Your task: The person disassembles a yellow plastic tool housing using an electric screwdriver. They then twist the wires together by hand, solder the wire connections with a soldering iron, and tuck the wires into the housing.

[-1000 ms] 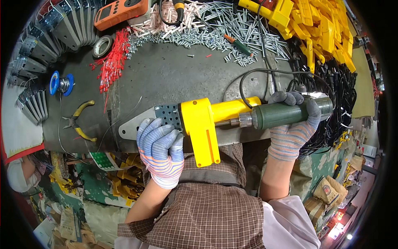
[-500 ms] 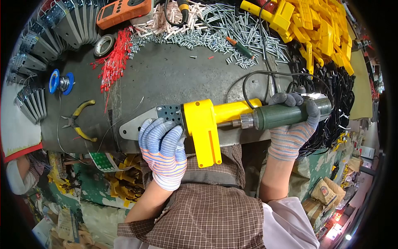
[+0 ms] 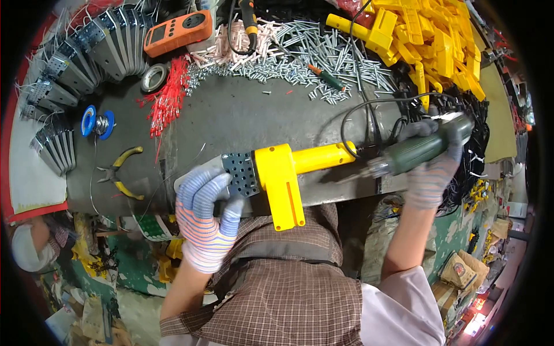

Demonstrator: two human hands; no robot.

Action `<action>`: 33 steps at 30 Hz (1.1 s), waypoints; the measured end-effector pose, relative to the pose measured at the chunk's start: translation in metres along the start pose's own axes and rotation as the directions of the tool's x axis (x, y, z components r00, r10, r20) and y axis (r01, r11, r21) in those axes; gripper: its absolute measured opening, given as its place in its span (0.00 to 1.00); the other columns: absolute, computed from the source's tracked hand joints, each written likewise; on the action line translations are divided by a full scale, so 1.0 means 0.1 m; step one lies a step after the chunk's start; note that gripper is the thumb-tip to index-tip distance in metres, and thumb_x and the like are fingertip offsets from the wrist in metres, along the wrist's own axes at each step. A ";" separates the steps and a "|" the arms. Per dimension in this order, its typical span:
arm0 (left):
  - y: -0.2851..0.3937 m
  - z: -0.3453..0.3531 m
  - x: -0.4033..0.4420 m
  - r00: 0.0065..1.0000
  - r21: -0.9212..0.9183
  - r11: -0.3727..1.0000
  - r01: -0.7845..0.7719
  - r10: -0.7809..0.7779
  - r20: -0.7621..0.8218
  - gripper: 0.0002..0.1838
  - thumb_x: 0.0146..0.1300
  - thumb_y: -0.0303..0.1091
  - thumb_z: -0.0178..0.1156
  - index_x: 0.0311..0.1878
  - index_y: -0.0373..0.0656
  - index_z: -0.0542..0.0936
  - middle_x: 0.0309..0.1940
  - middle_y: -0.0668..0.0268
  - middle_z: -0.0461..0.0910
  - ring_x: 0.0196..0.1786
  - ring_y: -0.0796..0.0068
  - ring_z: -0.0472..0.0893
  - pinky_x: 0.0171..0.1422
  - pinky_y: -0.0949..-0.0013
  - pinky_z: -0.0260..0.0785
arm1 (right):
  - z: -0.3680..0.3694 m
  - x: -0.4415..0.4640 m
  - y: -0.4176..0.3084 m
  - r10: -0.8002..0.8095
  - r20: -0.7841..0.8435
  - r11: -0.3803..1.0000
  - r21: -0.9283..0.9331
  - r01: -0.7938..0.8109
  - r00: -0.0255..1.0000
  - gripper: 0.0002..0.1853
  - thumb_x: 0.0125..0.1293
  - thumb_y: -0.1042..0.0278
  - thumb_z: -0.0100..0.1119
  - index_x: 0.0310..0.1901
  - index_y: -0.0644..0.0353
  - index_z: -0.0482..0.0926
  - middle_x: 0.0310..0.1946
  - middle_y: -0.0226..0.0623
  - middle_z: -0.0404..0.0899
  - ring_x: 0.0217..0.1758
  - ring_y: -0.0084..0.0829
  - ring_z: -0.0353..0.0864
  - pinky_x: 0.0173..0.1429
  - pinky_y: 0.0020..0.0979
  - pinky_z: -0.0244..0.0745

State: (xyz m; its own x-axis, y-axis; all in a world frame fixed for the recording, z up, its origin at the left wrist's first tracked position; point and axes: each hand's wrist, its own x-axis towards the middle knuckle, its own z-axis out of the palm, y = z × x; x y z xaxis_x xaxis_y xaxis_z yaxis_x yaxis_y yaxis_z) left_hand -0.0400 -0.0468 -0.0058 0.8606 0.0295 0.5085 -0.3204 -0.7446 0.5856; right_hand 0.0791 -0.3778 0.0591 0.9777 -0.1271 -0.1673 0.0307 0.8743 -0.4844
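Note:
A yellow plastic housing with a handle [image 3: 280,187] lies near the table's front edge, a perforated metal plate [image 3: 240,174] and a grey tapered plate at its left end. My left hand [image 3: 205,222], in a striped glove, is at the tapered plate; its fingers bend over the plate and the thumb stands apart. My gloved right hand [image 3: 435,167] grips a green electric screwdriver [image 3: 424,151], held to the right of the housing with its blurred bit pointing left. The bit is apart from the housing.
Pliers [image 3: 120,173] and a solder wire spool [image 3: 99,123] lie left. Behind are red wired parts [image 3: 168,98], screws [image 3: 323,55], an orange meter [image 3: 179,33], a small screwdriver [image 3: 327,78] and yellow housings [image 3: 444,46]. Black cables [image 3: 476,138] heap right; metal plates [image 3: 109,43] stand back left.
My right hand has drawn the electric screwdriver rightward, away from the housing. My left hand has slid left from the perforated plate, its thumb loosened. The view has shifted slightly.

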 end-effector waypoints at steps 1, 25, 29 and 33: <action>0.04 -0.08 0.12 0.994 0.120 0.992 -0.047 0.034 0.107 0.26 0.55 0.48 0.65 0.55 0.47 0.75 0.54 0.56 0.73 0.56 0.52 0.72 0.62 0.52 0.63 | 0.04 0.05 -0.17 -0.071 0.022 0.987 -0.140 0.074 0.997 0.18 0.62 0.58 0.60 0.47 0.62 0.75 0.29 0.35 0.75 0.32 0.32 0.76 0.47 0.38 0.75; -0.25 -0.85 0.08 0.994 0.529 0.846 -0.074 0.019 0.108 0.36 0.49 0.48 0.69 0.62 0.47 0.71 0.56 0.57 0.70 0.57 0.54 0.69 0.61 0.54 0.61 | 0.04 0.31 0.19 0.062 0.731 -0.706 -0.449 0.548 0.679 0.16 0.47 0.61 0.69 0.38 0.55 0.80 0.31 0.43 0.76 0.36 0.47 0.77 0.42 0.44 0.73; -0.21 -0.85 0.11 0.995 0.517 0.853 -0.077 0.035 0.092 0.35 0.49 0.47 0.69 0.62 0.47 0.71 0.56 0.57 0.70 0.57 0.54 0.69 0.60 0.54 0.62 | 0.24 0.17 0.68 0.319 0.646 -0.555 -0.466 0.689 0.694 0.21 0.53 0.58 0.65 0.49 0.52 0.80 0.42 0.41 0.76 0.47 0.44 0.75 0.52 0.42 0.71; -0.20 -0.82 0.08 0.996 0.538 0.839 -0.077 0.042 0.077 0.35 0.50 0.47 0.68 0.62 0.47 0.71 0.56 0.57 0.70 0.57 0.54 0.70 0.60 0.54 0.62 | 0.37 0.20 0.82 0.348 0.676 -0.482 -0.465 0.743 0.649 0.20 0.55 0.58 0.64 0.49 0.53 0.81 0.42 0.43 0.77 0.46 0.45 0.75 0.52 0.41 0.71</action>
State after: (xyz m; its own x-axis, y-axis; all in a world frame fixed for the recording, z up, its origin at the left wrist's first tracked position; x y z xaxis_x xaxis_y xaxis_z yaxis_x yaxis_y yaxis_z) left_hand -0.0594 0.0229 0.0386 0.8744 -0.0530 0.4823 -0.1220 -0.9861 0.1130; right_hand 0.1087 -0.2913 0.0476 0.7859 0.5387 0.3037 0.6148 -0.7333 -0.2903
